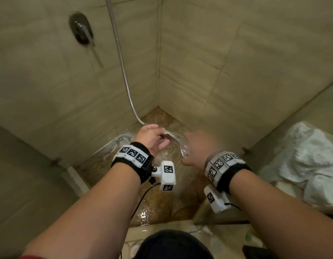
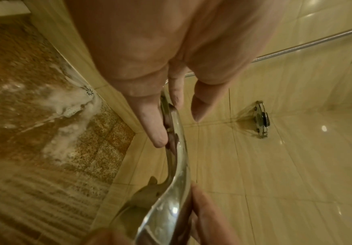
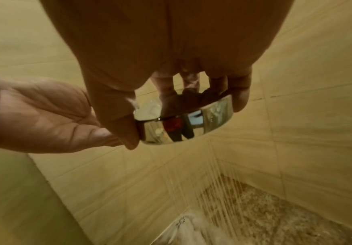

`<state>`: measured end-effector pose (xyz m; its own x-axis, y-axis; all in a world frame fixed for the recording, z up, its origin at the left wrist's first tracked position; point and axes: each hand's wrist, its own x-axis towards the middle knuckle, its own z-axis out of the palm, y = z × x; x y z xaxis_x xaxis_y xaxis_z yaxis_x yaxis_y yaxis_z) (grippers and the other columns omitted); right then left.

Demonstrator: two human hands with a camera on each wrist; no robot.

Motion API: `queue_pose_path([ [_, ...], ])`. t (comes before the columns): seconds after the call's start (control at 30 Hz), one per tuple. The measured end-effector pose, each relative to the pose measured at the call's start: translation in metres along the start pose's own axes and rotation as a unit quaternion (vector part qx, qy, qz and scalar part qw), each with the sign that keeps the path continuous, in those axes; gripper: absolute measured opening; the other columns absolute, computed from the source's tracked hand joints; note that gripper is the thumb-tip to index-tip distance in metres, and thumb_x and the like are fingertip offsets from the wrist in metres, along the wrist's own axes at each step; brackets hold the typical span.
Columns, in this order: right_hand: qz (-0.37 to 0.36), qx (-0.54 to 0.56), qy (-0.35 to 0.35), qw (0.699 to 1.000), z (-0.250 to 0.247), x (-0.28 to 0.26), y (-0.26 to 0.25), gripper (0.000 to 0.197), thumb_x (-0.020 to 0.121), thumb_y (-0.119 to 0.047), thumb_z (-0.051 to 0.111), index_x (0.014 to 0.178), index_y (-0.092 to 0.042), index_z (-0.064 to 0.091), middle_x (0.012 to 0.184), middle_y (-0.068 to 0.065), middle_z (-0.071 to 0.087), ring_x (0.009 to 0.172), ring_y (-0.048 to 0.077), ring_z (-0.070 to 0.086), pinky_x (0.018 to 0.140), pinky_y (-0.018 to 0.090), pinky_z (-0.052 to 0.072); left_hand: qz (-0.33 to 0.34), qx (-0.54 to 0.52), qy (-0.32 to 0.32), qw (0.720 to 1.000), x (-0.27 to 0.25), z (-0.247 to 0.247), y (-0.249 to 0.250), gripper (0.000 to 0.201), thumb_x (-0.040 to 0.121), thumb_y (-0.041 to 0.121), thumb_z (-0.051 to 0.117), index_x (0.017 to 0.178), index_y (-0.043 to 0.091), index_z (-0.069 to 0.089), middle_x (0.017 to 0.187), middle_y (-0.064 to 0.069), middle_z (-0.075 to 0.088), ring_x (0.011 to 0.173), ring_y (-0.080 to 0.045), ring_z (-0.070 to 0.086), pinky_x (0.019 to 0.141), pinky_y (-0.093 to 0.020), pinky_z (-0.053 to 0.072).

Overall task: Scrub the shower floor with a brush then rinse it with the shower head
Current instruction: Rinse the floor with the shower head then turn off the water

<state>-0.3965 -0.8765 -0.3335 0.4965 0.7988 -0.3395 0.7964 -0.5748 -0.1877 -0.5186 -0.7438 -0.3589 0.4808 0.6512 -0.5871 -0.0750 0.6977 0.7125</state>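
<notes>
**Rinsing, head held between both hands**

The stall was a tiled corner with a wet speckled floor, foam gathered round the drain at the left wall. On that wall sat the valve, and from above it the hose dropped to my hands.

My left hand was nearer the hose end; in the left wrist view its fingers lay lightly against the handle of the shower head, more steadying than clamping. The head's long axis ran from that hand across to my right.

My right hand curled over the spray disc, thumb and fingertips pinching its rim, face down. Water fell from it onto the floor near the corner. The foam lay left of the spray, so I judged the next sweep had to go leftward, toward the drain. No brush was in view.
</notes>
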Motion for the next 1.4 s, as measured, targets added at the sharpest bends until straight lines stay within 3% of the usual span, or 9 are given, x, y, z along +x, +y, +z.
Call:
queue_pose_path([
  [0.13,-0.020,0.048,-0.014,0.999,0.031,0.004,-0.029,0.095,0.067,-0.051,0.077,0.149,-0.038,0.030,0.143,0.000,0.036,0.123,0.032,0.041,0.108,0.044,0.039,0.020,-0.035,0.048,0.998,-0.009,-0.034,-0.007,0.009,0.097,-0.007,0.060,0.095,0.002,0.062,0.099,-0.018,0.068,0.087,-0.026,0.069,0.066,-0.031,0.063],
  [0.23,-0.041,0.097,-0.012,0.994,0.056,0.003,-0.051,0.092,0.065,-0.048,0.081,0.144,-0.036,0.035,0.137,0.000,0.041,0.121,0.030,0.044,0.106,0.041,0.041,0.055,-0.051,0.054,0.996,-0.020,-0.056,-0.014,0.013,0.095,-0.009,0.060,0.106,0.000,0.059,0.101,-0.020,0.067,0.081,-0.025,0.069,0.065,-0.031,0.061],
  [0.3,-0.050,0.130,-0.005,0.990,0.070,0.003,-0.063,0.089,0.062,-0.046,0.085,0.137,-0.035,0.038,0.131,-0.001,0.044,0.119,0.027,0.048,0.104,0.041,0.043,0.069,-0.031,0.055,0.996,-0.027,-0.068,-0.017,0.021,0.096,-0.007,0.061,0.117,-0.007,0.061,0.107,-0.022,0.070,0.089,-0.029,0.073,0.076,-0.034,0.063],
  [0.37,-0.054,0.158,0.007,0.986,0.081,0.002,-0.074,0.087,0.060,-0.045,0.088,0.131,-0.035,0.039,0.126,-0.004,0.044,0.116,0.025,0.049,0.102,0.043,0.046,0.080,-0.003,0.063,0.995,-0.032,-0.077,-0.016,0.028,0.097,-0.002,0.063,0.124,0.001,0.064,0.112,-0.015,0.076,0.101,-0.026,0.076,0.090,-0.037,0.062],
  [0.57,-0.080,0.195,0.049,0.976,0.089,0.004,-0.104,0.074,0.058,-0.042,0.091,0.110,-0.037,0.038,0.112,-0.008,0.040,0.102,0.019,0.053,0.089,0.039,0.052,0.125,0.014,0.051,0.991,-0.047,-0.089,0.003,0.037,0.098,0.000,0.063,0.133,0.009,0.060,0.121,-0.009,0.074,0.105,-0.024,0.075,0.095,-0.041,0.061],
  [0.8,-0.082,0.223,0.056,0.970,0.094,0.009,-0.120,0.082,0.056,-0.045,0.091,0.117,-0.036,0.038,0.122,-0.007,0.039,0.105,0.019,0.055,0.093,0.045,0.053,0.144,0.024,0.051,0.988,-0.058,-0.097,0.014,0.041,0.099,0.003,0.065,0.138,0.010,0.058,0.123,-0.007,0.074,0.090,-0.013,0.075,0.084,-0.029,0.061],
  [0.97,-0.082,0.216,0.049,0.972,0.096,0.007,-0.118,0.081,0.058,-0.044,0.091,0.119,-0.035,0.038,0.122,-0.008,0.040,0.108,0.018,0.052,0.095,0.044,0.052,0.138,0.034,0.052,0.988,-0.058,-0.098,0.010,0.052,0.097,0.007,0.068,0.147,0.007,0.052,0.129,-0.008,0.071,0.106,-0.020,0.074,0.098,-0.041,0.059],
  [1.17,-0.079,0.218,0.046,0.972,0.096,0.004,-0.112,0.079,0.057,-0.046,0.089,0.118,-0.034,0.040,0.116,-0.009,0.041,0.104,0.016,0.052,0.093,0.043,0.053,0.135,0.030,0.034,0.990,-0.056,-0.095,0.008,0.039,0.099,0.000,0.063,0.137,0.006,0.056,0.120,-0.003,0.073,0.106,-0.020,0.073,0.092,-0.032,0.060],
  [1.4,-0.072,0.228,0.056,0.969,0.093,0.001,-0.105,0.075,0.058,-0.042,0.091,0.113,-0.033,0.040,0.115,-0.009,0.041,0.101,0.014,0.052,0.092,0.042,0.053,0.128,0.044,0.017,0.991,-0.054,-0.088,0.005,0.036,0.099,0.003,0.064,0.134,0.008,0.060,0.123,-0.005,0.074,0.107,-0.021,0.074,0.095,-0.036,0.060],
])
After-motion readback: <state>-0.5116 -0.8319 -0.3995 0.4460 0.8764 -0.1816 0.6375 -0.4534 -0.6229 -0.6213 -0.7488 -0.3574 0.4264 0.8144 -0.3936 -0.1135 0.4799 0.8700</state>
